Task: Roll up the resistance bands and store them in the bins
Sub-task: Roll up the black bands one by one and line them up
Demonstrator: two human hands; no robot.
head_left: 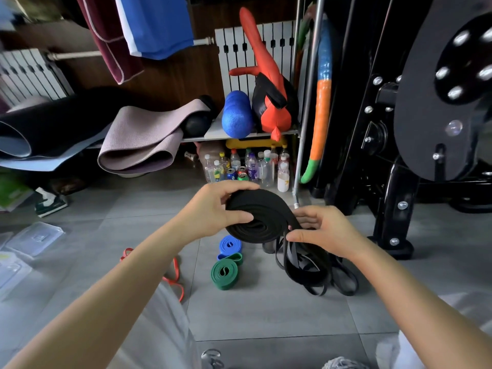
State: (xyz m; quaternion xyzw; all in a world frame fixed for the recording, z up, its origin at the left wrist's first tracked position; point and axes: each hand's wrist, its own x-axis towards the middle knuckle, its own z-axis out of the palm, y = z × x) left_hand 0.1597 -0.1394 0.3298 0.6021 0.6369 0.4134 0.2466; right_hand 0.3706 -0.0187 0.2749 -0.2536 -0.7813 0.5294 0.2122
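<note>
The black band (257, 221) is a wide, flat, matte strip wound into a loose oval coil, held above the floor (266, 310). Its unrolled tail hangs from the coil's right side and lies in slack loops on the floor. The left hand (213, 209) clamps the coil, thumb on its face and fingers over the top edge. The right hand (323, 230) pinches the strip where it leaves the coil. Below the coil, a rolled blue band (229, 245) and a rolled green band (225, 272) stand just beside each other. A red band (173, 272) lies unrolled to the left. The floor is grey tile. Clear bins (34, 237) sit at far left. Bottles (245, 166) stand under a shelf behind.
</note>
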